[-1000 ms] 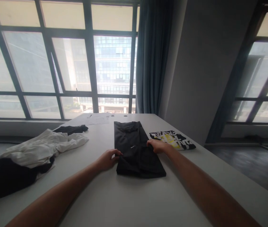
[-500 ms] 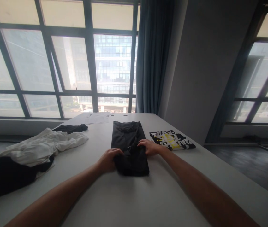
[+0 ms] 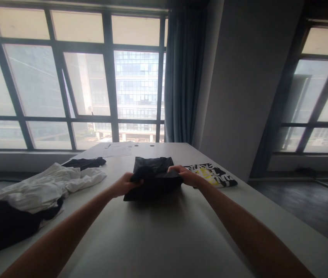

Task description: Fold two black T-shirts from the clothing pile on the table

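Note:
A black garment [image 3: 155, 187], folded into a narrow strip, lies on the white table [image 3: 152, 239] in front of me. Its near end is lifted off the table and bent back over the far part, which still lies flat. My left hand [image 3: 127, 184] grips the lifted part at its left side, thumb on the near face. At the right edge my right hand [image 3: 185, 175] pinches the same cloth, fingers over the top. Exactly which kind of garment it is, I cannot tell.
A folded black garment with white and yellow lettering [image 3: 217, 175] lies at the right edge. To the left are a rumpled white garment [image 3: 45, 185], black cloth [image 3: 10, 224] and a small dark garment [image 3: 87, 163]. Papers [image 3: 117, 149] lie at the far end.
Both hands have raised the near end of the black garment and carried it up and away from me, so the strip looks shorter. The view has tilted slightly upward.

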`<state>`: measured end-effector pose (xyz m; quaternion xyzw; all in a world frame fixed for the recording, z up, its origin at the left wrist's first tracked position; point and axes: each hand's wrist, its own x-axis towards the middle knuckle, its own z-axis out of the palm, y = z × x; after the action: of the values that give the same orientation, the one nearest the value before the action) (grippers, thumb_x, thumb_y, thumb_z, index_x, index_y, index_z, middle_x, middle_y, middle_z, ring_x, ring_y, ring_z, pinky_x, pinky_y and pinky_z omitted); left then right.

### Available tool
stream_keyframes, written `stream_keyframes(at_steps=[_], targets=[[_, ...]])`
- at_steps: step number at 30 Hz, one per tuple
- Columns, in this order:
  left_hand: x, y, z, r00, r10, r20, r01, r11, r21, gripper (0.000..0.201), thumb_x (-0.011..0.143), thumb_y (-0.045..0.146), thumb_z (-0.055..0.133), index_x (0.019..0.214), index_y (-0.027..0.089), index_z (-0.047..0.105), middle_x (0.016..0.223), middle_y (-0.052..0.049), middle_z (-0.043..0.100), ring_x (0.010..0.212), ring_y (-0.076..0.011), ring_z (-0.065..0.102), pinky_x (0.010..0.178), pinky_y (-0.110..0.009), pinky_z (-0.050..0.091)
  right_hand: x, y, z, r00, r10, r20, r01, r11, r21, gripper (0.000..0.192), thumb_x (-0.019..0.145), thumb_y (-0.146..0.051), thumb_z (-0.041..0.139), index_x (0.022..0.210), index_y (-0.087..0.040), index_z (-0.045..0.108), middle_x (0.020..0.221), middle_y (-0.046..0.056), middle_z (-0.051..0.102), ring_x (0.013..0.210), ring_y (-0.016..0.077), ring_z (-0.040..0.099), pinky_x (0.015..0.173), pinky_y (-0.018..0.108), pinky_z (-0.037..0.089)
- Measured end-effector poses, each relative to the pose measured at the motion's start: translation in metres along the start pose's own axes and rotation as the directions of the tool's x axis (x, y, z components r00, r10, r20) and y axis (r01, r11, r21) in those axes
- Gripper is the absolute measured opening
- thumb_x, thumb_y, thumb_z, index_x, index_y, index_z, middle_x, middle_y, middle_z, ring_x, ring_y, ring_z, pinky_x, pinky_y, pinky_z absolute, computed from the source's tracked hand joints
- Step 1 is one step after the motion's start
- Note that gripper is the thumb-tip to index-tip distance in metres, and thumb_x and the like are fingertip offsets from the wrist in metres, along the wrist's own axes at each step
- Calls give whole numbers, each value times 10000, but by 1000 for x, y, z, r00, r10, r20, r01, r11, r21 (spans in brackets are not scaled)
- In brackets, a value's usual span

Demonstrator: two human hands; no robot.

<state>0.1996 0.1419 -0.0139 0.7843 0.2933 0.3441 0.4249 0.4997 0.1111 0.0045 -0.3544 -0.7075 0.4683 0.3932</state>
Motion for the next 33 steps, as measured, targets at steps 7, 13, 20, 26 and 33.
stream_keyframes(at_steps=[7,13,20,26,33], targets=[[17,35,-30,996,29,-89,-41,990,-137,467,642,499,821,902,120,742,919,-96,745,877,-272,684,837,-436,549,0,-14,-13,958,-109,-264,143,983,113,381,656,-422,795,921,-175,680,782,20,682,750,195,646,706,314,523],[42,-9,-29,950,-75,-303,70,997,-27,509,613,558,787,840,106,729,766,-70,725,723,-238,674,664,-361,550,8,13,-24,874,-39,-484,-89,967,-238,302,761,-410,713,915,-154,668,777,30,708,720,179,653,682,283,506],[58,-38,-23,934,-137,-330,107,988,-107,575,585,616,760,837,102,715,694,-57,697,644,-217,650,572,-327,518,7,25,-29,857,-107,-505,-186,848,-496,209,791,-356,630,791,-147,651,712,8,660,686,147,597,640,243,437],[71,-44,-16,922,-138,-362,135,990,-34,512,635,527,761,920,103,727,865,-103,748,853,-285,692,739,-371,552,4,38,-43,854,20,-521,-267,874,-405,181,738,-300,668,819,-141,638,744,14,657,624,128,575,559,222,440],[53,-67,1,887,-283,-366,409,848,336,843,585,242,825,1363,109,527,1297,-206,631,1193,-358,597,972,-400,492,6,79,-41,771,347,-534,-503,846,-175,745,721,-213,737,1408,-147,455,1093,135,695,784,190,680,629,269,546]])
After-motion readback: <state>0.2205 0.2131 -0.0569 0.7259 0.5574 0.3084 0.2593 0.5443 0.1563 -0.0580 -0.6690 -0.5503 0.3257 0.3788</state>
